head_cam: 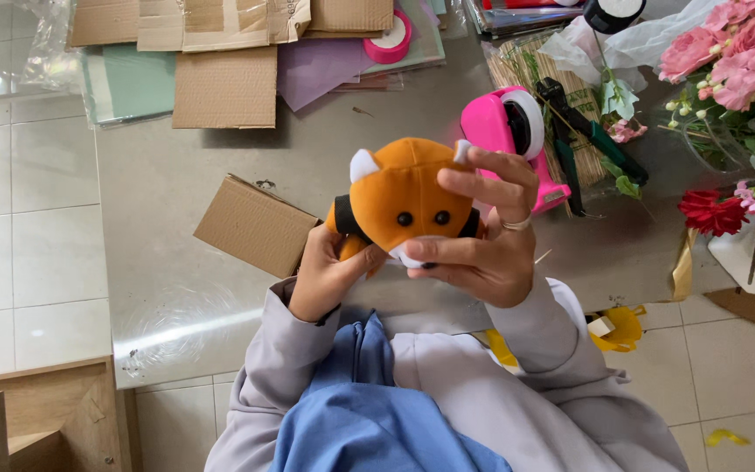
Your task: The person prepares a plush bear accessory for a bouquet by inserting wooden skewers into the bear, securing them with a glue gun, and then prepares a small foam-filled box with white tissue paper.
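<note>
I see grey sleeves, blue cloth at 6 o'clock. My left hand (329,275) curled around lower left side of orange plush fox toy with white ears and black bead eyes (404,197), gripping firmly. My right hand (487,236) clasps toy's right side, fingers closed over face edge and ear, ring on finger. Toy held above grey table (176,288), frame centre. Brown cardboard piece (255,225) at 9 o'clock. Pink tape dispenser (513,140) at 1 o'clock, beyond toy. Pink and red flowers (744,61) at 2 o'clock. Cardboard sheets (225,87) at 11 o'clock, farthest.

Plush fox toy (399,197): soft matt orange cloth, glossy black bead eyes. Surface (176,175): smooth grey, slightly glossy. Cardboard piece (255,225): matt brown. Tape dispenser (509,140): glossy pink plastic.
</note>
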